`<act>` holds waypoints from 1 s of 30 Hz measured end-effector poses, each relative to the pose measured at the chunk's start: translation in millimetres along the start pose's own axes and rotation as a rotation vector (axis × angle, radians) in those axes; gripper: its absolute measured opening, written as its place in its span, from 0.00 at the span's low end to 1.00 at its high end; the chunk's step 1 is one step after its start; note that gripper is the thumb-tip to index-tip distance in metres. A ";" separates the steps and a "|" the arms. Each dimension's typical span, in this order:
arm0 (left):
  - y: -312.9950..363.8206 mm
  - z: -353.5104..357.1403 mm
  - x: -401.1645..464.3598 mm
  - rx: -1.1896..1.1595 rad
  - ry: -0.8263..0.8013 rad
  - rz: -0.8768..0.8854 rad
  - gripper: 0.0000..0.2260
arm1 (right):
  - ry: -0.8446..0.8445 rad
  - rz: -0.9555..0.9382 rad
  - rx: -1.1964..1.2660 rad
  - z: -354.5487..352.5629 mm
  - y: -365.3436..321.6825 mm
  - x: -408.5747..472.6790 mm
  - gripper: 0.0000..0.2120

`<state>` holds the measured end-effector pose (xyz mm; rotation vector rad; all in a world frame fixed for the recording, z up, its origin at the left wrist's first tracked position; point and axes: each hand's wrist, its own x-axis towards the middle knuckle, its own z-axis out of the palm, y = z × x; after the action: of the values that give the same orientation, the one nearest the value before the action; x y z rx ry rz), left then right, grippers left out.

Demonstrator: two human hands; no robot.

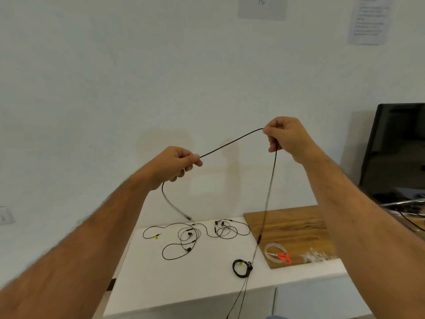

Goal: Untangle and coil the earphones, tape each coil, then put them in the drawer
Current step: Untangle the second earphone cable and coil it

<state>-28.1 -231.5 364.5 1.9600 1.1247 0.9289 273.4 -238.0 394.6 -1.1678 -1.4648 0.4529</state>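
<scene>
1. Held earphone cable [232, 142]: thin, black, raised high above the table, stretched in a slight arc between both hands.
2. Left hand [174, 165]: fingers curled, thumb and forefinger pinching the cable at its lower left end. The tail drops below the fist in a curve, blurred, ending near the table's back edge at what looks like a plug; can't tell for sure.
3. Right hand [284, 137]: higher than the left, fingers curled and clamped on the cable. From here the cable hangs nearly straight down, passes a small inline bulge over the wooden board's left edge, crosses in front of the coiled set and runs out of frame at the bottom.
4. Loose earphones [184, 238]: black, lying in tangled loops on the white table [142, 277], back left. Small yellow-green bit at the left end, dark earbuds inside the loops.
5. More looped black wire [226, 229] just right of that, joined to it by a strand, near the board's corner.
6. Coiled earphones [241, 268]: tight black bundle on the table near the front, yellow-green spot inside. Tape on it: cannot tell.
7. Wooden board [299, 226] on the table's right part. On it: clear tape roll [273, 252], red-handled scissors [284, 257] touching or overlapping the roll, crumpled clear plastic bits [315, 256] to the right.
8. Dark monitor [397, 146] at far right with cables below it. Papers [368, 19] on the white wall.
9. The hanging cable partly hides the coiled set's right side.
</scene>
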 end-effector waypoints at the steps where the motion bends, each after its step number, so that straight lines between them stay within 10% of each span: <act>1: 0.4 0.4 -1.6 -0.018 -0.006 0.003 0.12 | -0.013 0.034 0.073 -0.2 0.1 -2.0 0.06; 7: 26.9 26.0 -1.5 -0.074 -0.094 0.072 0.12 | -0.729 0.153 0.101 35.0 -21.6 -26.8 0.29; 13: 27.8 27.1 -2.9 -0.060 -0.145 0.062 0.12 | -0.636 0.076 -0.010 45.5 -32.5 -20.9 0.37; 17: 25.8 25.0 -4.6 -0.068 -0.128 0.066 0.12 | -0.815 0.093 -0.069 49.6 -35.2 -24.8 0.19; 20: 28.0 24.3 -5.0 -0.076 -0.141 0.065 0.12 | -0.711 -0.012 -0.136 57.6 -35.0 -24.3 0.05; 30: 3.6 16.6 -13.9 -0.427 -0.201 -0.052 0.16 | -0.019 -0.027 0.128 40.2 -20.5 -7.9 0.06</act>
<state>-18.0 -248.8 355.6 1.6247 0.7837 0.8416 227.7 -240.3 396.1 -1.0436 -1.4450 0.5328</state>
